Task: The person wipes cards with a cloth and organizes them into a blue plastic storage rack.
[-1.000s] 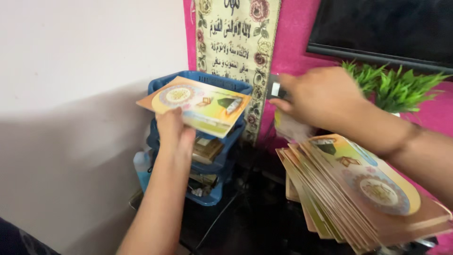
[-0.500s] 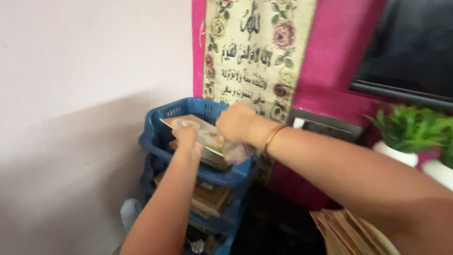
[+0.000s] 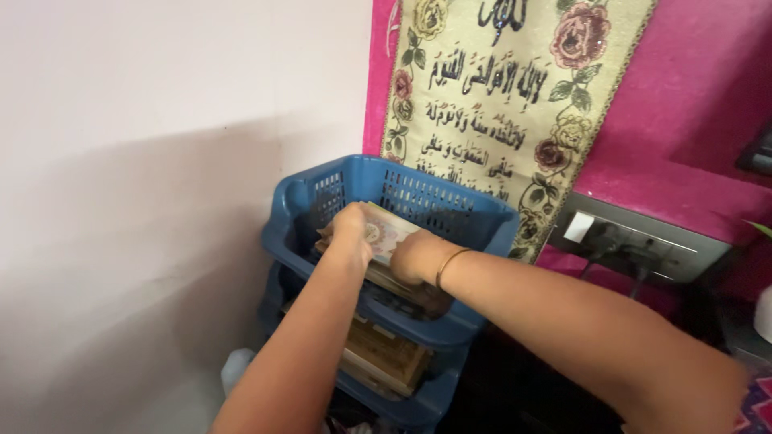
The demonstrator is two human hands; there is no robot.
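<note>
A matt blue plastic basket (image 3: 482, 225) with grated walls holds a glossy printed card (image 3: 388, 233), probably paper, and at one o'clock hangs a woven cloth banner (image 3: 515, 96).

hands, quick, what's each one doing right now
Left hand: closed on the booklet in the top blue basket.
Right hand: on the same booklet; grip cannot be told.

Booklet (image 3: 386, 231) mostly hidden under both hands inside top blue basket (image 3: 450, 321); lower basket's contents (image 3: 386, 358) partly hidden; wall hanging (image 3: 515, 88) cut off at top edge.
</note>
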